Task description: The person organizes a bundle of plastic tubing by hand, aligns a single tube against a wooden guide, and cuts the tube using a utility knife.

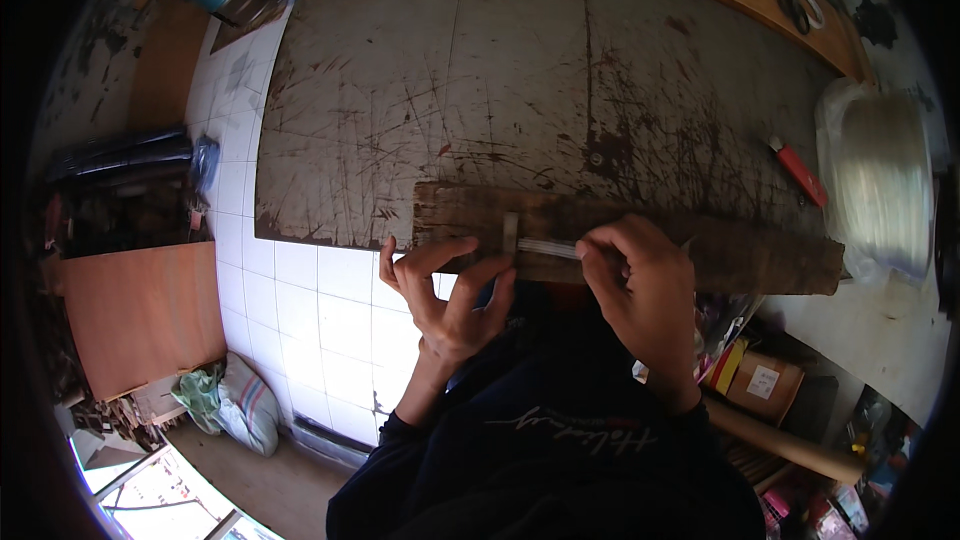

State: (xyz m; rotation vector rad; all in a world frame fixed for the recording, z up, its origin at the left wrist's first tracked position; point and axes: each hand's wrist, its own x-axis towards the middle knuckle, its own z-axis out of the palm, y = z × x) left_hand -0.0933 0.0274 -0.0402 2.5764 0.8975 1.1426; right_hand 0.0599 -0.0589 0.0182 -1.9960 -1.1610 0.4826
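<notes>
A dark, worn wooden plank [760, 252] lies along the near edge of the table. A small pale upright strip [510, 232] stands out on the plank's left part. From its right side runs a bundle of thin, whitish, straw-like strips [550, 248], whose right end is pinched between the thumb and fingers of my right hand [648, 285]. My left hand [450, 295] is beside the small strip, its bent fingers spread apart over the plank's near edge. One left fingertip is close to the strip's lower end; nothing shows in that hand.
The scratched grey table [500, 90] extends ahead. A red-handled cutter [798, 172] lies at its right, near a plastic-wrapped clear roll [875, 180]. Scissors [797, 8] sit on the far wooden ledge. At lower right are a cardboard box [765, 385] and a long tube [785, 438].
</notes>
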